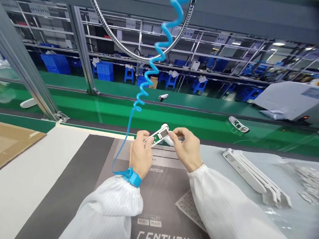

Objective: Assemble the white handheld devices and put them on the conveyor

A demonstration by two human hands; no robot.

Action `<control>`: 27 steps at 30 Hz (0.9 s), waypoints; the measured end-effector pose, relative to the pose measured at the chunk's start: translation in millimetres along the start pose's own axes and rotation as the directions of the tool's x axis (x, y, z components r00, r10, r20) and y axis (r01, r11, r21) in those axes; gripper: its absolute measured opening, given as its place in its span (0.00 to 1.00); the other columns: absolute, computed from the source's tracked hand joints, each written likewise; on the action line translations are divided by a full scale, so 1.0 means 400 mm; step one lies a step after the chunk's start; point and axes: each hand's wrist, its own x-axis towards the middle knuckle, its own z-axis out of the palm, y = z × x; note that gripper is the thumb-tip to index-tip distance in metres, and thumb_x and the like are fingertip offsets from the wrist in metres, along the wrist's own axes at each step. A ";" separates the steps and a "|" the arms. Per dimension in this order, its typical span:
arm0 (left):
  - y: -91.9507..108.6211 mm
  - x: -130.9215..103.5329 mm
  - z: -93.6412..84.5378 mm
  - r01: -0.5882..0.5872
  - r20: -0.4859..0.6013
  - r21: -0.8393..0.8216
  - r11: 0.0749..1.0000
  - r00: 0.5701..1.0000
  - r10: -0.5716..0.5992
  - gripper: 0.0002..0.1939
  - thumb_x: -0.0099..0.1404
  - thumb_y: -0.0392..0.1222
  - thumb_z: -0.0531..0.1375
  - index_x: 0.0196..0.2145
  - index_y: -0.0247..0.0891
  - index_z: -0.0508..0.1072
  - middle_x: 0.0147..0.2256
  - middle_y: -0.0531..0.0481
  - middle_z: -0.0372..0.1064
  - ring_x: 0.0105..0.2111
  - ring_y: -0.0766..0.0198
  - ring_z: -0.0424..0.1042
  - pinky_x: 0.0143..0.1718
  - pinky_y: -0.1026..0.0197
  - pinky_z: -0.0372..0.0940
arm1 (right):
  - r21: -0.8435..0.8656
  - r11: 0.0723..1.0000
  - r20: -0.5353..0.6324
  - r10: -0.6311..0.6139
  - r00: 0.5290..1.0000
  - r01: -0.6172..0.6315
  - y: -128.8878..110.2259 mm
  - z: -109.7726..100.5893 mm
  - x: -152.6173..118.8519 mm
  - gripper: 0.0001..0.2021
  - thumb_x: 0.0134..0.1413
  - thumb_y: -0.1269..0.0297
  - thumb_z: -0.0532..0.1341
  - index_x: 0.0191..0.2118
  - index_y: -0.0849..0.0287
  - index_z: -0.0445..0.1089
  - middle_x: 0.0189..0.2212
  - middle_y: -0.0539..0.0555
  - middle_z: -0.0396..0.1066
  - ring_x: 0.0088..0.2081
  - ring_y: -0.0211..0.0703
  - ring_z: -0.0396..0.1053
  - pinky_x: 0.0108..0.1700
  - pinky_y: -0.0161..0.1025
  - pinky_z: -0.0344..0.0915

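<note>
Between my two hands is a white plastic housing (pixel 160 134) with a small grey display and a green circuit board inside it. My left hand (pixel 141 149) pinches its lower left end and wears a blue wrist strap (pixel 132 177) with a coiled cord. The fingers of my right hand (pixel 187 148) are closed on the display end. Behind the housing, a rounded white part (pixel 166 140) shows partly; whether a hand holds it I cannot tell. Under my hands lies a dark grey printed mat (pixel 158 191).
Several white curved shells (pixel 256 178) lie stacked at right, beside a bag of small white parts (pixel 314 182). A perforated plate (pixel 190 209) is partly under my right sleeve. Beyond runs a green conveyor (pixel 197 119) carrying another housing (pixel 238 124). Cardboard (pixel 9 137) lies at left; a blue coiled cord (pixel 167 32) hangs overhead.
</note>
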 end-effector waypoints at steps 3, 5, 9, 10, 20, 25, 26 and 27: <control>0.001 -0.010 0.014 -0.020 0.030 -0.078 0.997 0.999 0.022 0.05 0.68 0.39 0.56 0.42 0.40 0.65 0.36 0.50 0.75 0.37 0.61 0.74 0.39 0.62 0.62 | 0.314 0.903 0.087 0.279 0.956 -0.293 -0.008 0.026 -0.013 0.20 0.52 0.44 0.62 0.33 0.59 0.73 0.30 0.56 0.76 0.32 0.46 0.68 0.38 0.43 0.61; 0.001 -0.017 0.023 -0.041 0.060 -0.118 0.992 0.997 0.049 0.06 0.67 0.37 0.57 0.42 0.41 0.65 0.38 0.49 0.74 0.39 0.61 0.74 0.41 0.62 0.63 | 0.484 0.779 0.150 0.376 0.914 -0.400 -0.025 0.042 -0.020 0.23 0.46 0.41 0.65 0.32 0.61 0.73 0.29 0.56 0.75 0.31 0.45 0.67 0.35 0.42 0.62; -0.004 -0.017 0.024 -0.051 0.039 -0.050 0.997 0.998 0.053 0.07 0.66 0.36 0.56 0.42 0.41 0.65 0.40 0.47 0.74 0.42 0.59 0.74 0.43 0.60 0.64 | 0.623 0.653 0.231 0.370 0.900 -0.429 -0.064 0.049 -0.029 0.23 0.42 0.42 0.67 0.31 0.60 0.72 0.25 0.52 0.70 0.28 0.40 0.63 0.33 0.40 0.60; -0.008 -0.012 0.021 -0.033 0.001 0.003 0.999 0.999 0.033 0.08 0.67 0.35 0.56 0.44 0.41 0.65 0.40 0.46 0.74 0.43 0.58 0.74 0.44 0.58 0.64 | 0.624 0.674 0.238 0.318 0.918 -0.395 -0.066 0.046 -0.028 0.22 0.45 0.42 0.66 0.31 0.60 0.71 0.26 0.52 0.70 0.29 0.40 0.63 0.34 0.39 0.60; -0.056 0.040 0.000 0.348 -0.079 -0.499 0.794 0.894 -0.441 0.18 0.62 0.38 0.62 0.48 0.34 0.63 0.34 0.47 0.73 0.29 0.61 0.76 0.33 0.58 0.71 | -0.327 0.937 0.198 0.194 0.961 -0.121 0.083 0.036 0.035 0.07 0.57 0.60 0.59 0.36 0.58 0.68 0.30 0.54 0.73 0.41 0.50 0.68 0.45 0.46 0.55; -0.025 0.036 -0.004 0.334 -0.024 -0.584 0.740 0.904 -0.427 0.17 0.59 0.38 0.64 0.46 0.32 0.70 0.33 0.47 0.75 0.28 0.63 0.75 0.30 0.61 0.70 | -0.565 0.825 0.090 0.072 0.993 -0.008 0.182 -0.124 0.022 0.12 0.61 0.56 0.55 0.40 0.57 0.71 0.38 0.56 0.73 0.43 0.50 0.68 0.43 0.46 0.55; -0.021 0.035 -0.005 0.332 -0.002 -0.589 0.737 0.911 -0.412 0.17 0.58 0.40 0.65 0.45 0.32 0.71 0.33 0.47 0.75 0.28 0.63 0.75 0.29 0.62 0.69 | -0.664 0.747 0.053 0.074 0.996 -0.020 0.211 -0.168 0.018 0.11 0.61 0.58 0.56 0.40 0.58 0.72 0.40 0.58 0.73 0.44 0.52 0.68 0.44 0.47 0.55; -0.019 0.034 -0.005 0.331 0.021 -0.593 0.734 0.918 -0.397 0.17 0.57 0.42 0.66 0.43 0.32 0.73 0.32 0.47 0.75 0.28 0.63 0.74 0.29 0.62 0.69 | -0.760 0.649 0.027 0.089 0.996 -0.037 0.241 -0.211 0.014 0.11 0.60 0.60 0.57 0.41 0.60 0.73 0.42 0.61 0.72 0.46 0.54 0.67 0.45 0.49 0.56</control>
